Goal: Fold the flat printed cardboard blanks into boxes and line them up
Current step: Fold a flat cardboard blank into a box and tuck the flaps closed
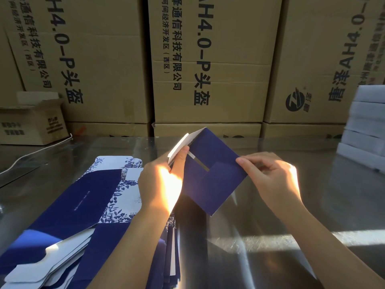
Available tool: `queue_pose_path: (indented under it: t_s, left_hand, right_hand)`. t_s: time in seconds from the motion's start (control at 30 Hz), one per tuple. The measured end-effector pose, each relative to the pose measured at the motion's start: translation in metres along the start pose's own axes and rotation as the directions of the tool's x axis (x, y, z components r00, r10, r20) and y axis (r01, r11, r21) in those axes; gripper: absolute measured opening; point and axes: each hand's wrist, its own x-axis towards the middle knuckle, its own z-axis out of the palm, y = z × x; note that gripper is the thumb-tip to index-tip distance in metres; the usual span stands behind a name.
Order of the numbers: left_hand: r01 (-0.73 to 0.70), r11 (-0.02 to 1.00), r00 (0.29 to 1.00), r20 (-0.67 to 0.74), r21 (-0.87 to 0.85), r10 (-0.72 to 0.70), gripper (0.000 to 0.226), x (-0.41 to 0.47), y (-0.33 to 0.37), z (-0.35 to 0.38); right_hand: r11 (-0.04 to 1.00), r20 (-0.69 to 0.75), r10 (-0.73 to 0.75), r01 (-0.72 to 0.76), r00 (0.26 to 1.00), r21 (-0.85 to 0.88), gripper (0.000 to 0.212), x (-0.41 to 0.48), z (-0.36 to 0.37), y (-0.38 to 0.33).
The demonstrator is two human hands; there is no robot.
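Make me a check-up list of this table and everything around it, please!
surface: shiny metal table, with bright sun patches and glare.
job's things: blue box, half folded, held up over the table; pile of flat blanks, blue with white flower print, on the left.
clutter: stack of white pieces at the right edge; small open carton at the far left.
grips: left hand pinches the box's white flap; right hand pinches its right corner.
cables: one white cord at the far left.
surroundings: wall of big brown cartons with printed letters behind the table.
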Motion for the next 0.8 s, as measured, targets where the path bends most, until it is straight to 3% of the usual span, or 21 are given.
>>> queue_pose_path:
  t_s: [0.27,0.8]
  left_hand:
    - [-0.040,0.999,0.999,0.003,-0.002,0.040,0.052,-0.0014,0.0023,-0.0008]
    - [0.130,0.990,0.991,-0.021,-0.059,-0.131,0.056,0.0058,-0.0034,0.0005]
  right_hand:
    - [0.974,-0.028,-0.158,0.151,0.987,-0.169,0.011,-0.0020,0.0032,0.0060]
    - [0.965,-0.021,-0.199,0.192,0.980,-0.180,0.007,-0.0023,0.0012,0.0043]
